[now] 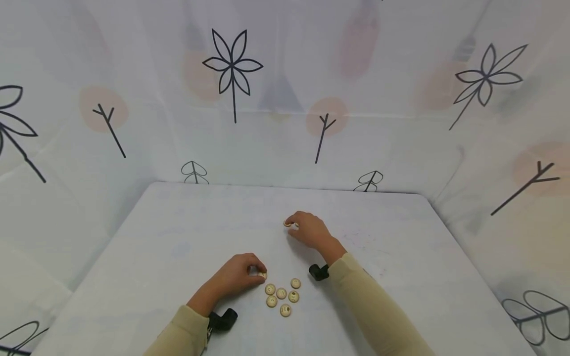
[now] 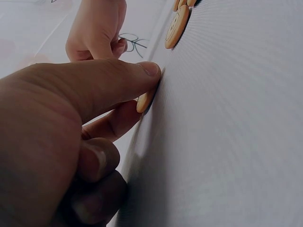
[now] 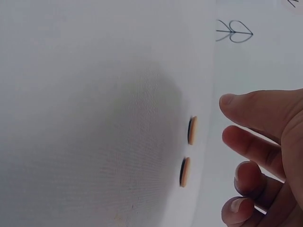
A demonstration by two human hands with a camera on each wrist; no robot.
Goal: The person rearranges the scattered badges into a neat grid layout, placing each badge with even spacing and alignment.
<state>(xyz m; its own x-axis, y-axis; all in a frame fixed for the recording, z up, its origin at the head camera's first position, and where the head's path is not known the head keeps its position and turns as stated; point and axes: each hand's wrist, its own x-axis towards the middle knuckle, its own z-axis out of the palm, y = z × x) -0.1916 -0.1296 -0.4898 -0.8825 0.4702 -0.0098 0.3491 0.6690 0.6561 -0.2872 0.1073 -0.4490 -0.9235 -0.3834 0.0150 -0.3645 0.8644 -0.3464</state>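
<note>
My left hand [image 1: 240, 273] pinches a small round wooden disc [image 2: 146, 100] at its edge between thumb and finger, low against the table. Farther back, my right hand [image 1: 309, 230] hovers over the table, its thumb and fingers apart with nothing between them. Below its fingertips, two more discs lie flat, a nearer one [image 3: 192, 130] and another [image 3: 185, 172] beside it, without touching. Several pale discs with dark face-like marks, among them one disc [image 1: 285, 310] at the front, lie in a loose cluster right of my left hand.
The white table [image 1: 187, 232] has a straight back edge and slanting sides. Around it hangs a pale cloth [image 1: 276, 148] printed with plant outlines and peach circles. A black wrist device [image 1: 223, 320] sits under the left wrist, another black device [image 1: 318, 272] under the right.
</note>
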